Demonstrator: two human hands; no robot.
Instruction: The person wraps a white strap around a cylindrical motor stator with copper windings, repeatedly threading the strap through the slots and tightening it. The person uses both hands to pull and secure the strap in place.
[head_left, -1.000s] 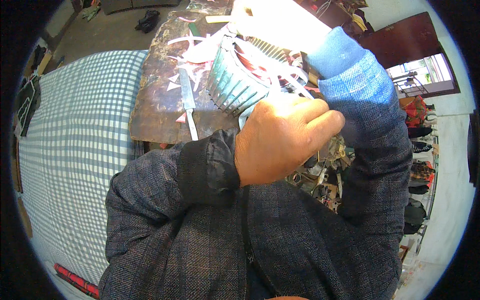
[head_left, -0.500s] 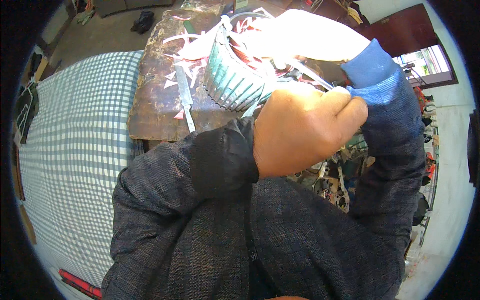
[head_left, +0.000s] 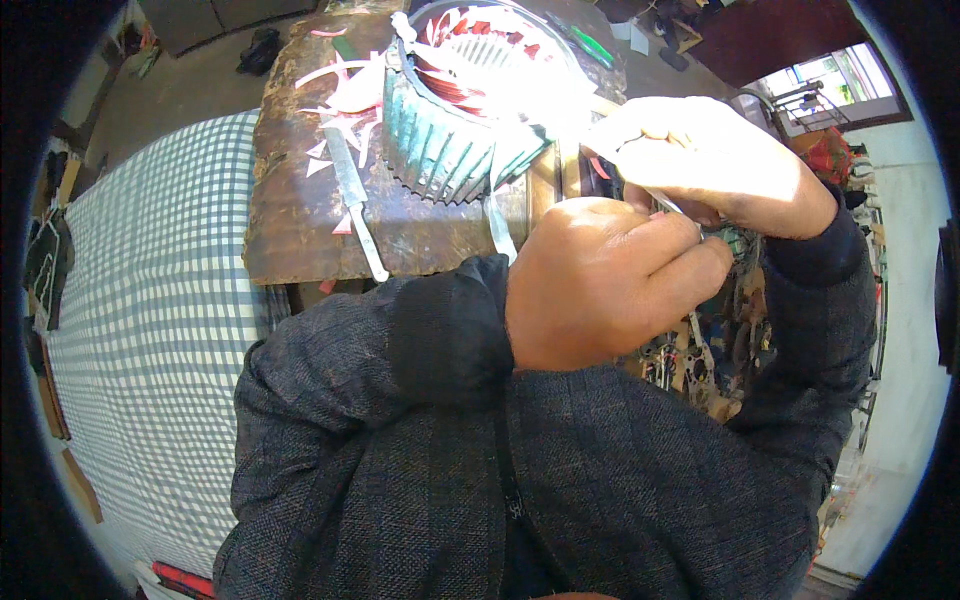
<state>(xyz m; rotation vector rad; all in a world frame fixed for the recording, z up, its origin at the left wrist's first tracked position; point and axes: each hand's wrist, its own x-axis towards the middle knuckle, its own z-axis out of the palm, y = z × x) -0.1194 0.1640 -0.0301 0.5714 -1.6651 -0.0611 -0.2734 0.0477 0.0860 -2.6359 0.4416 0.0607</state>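
Both my hands meet just right of the table edge. My left hand (head_left: 615, 285) is closed, fingers curled, on a thin pale strip (head_left: 667, 202). My right hand (head_left: 720, 165), washed out by bright light, bends over the strip's far side with curled fingers; its fingertips are partly hidden, so what they grip is unclear. Left of the hands, a finned greenish motor housing (head_left: 430, 150) lies on the worn wooden table (head_left: 290, 220). Red-brown wire windings (head_left: 450, 88) show inside its ring. Glare hides much of its right side.
A knife (head_left: 347, 185) with a white handle lies left of the housing, among pink and white scraps (head_left: 355, 95). A green-handled tool (head_left: 592, 46) lies behind. A checked cloth (head_left: 150, 300) covers a surface at left. Cluttered parts (head_left: 700, 360) sit below my hands.
My right hand has drawn back from the housing, rightward and toward me, beside my left hand. The left hand has shifted slightly. More of the windings and the green-handled tool now show.
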